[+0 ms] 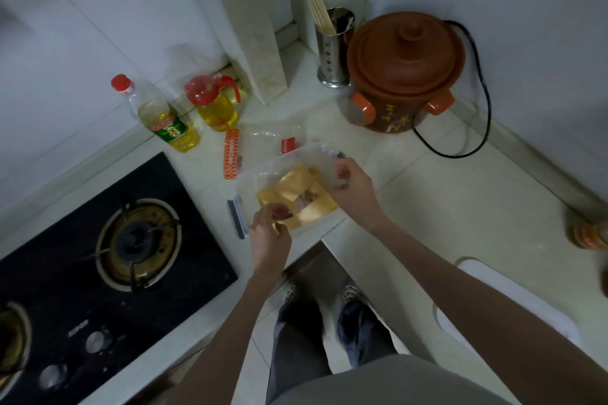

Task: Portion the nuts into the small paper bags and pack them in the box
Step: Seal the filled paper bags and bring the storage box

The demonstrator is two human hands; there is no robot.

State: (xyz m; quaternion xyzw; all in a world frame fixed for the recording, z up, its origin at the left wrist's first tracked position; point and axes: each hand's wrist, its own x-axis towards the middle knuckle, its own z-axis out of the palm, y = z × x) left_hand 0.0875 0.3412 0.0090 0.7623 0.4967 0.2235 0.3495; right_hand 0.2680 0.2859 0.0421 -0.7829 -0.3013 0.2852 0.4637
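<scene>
A paper bag point(297, 199) is pinched at its near edge by the left hand point(268, 230) inside the clear box point(253, 176). The box's far rim is gripped by the right hand point(350, 182). Beyond, an emptied-looking plastic bag point(273, 138) lies; packing appears well advanced.

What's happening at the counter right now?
Left hand pinching paper bags in clear box. Right hand gripping box's far rim. Nothing blocking.
</scene>
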